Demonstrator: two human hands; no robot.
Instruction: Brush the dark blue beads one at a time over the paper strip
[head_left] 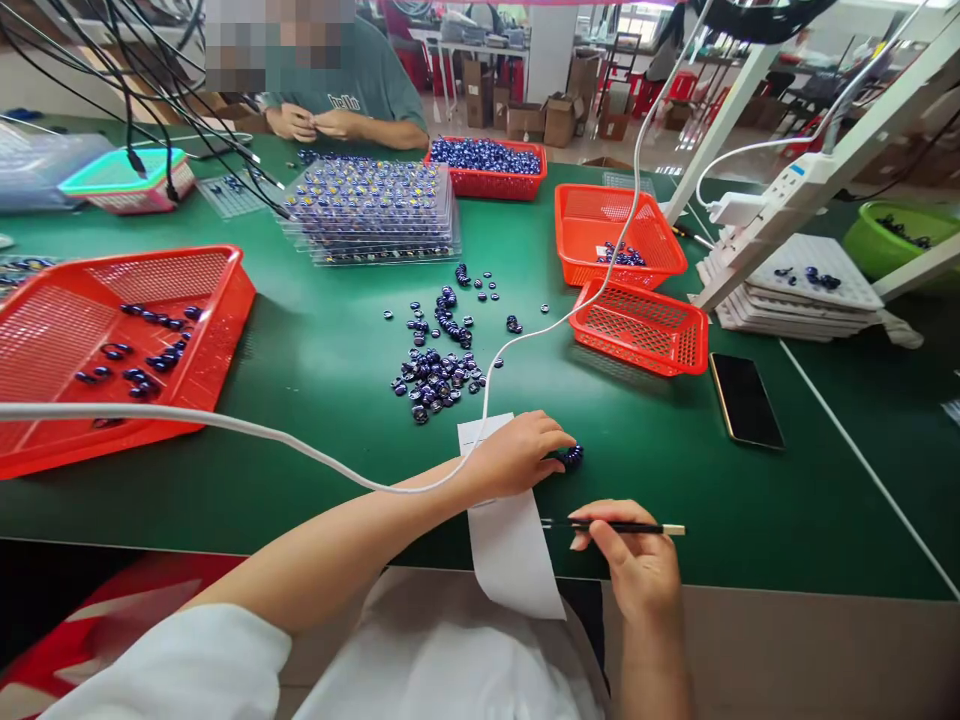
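Observation:
My left hand (525,452) reaches across a white paper strip (514,550), with its thumb and fingertips closed on a short curved row of shiny dark blue pieces (574,457). Part of that row is hidden by the fingers. In my right hand (637,560) a thin black pen-like tool (630,527) with a pale end is gripped, its narrow tip pointing left at the paper's edge. Beyond my left hand lies a loose pile of similar dark blue pieces (436,383), with short rows (450,315) and single pieces behind it.
A white cable (300,437) crosses above my left forearm. Red baskets (225,330) (641,330) stand on both sides, and a phone (746,400) lies at right. Stacked clear trays (375,215) stand farther back. A person (360,90) sits opposite. A white frame post (817,160) rises at right.

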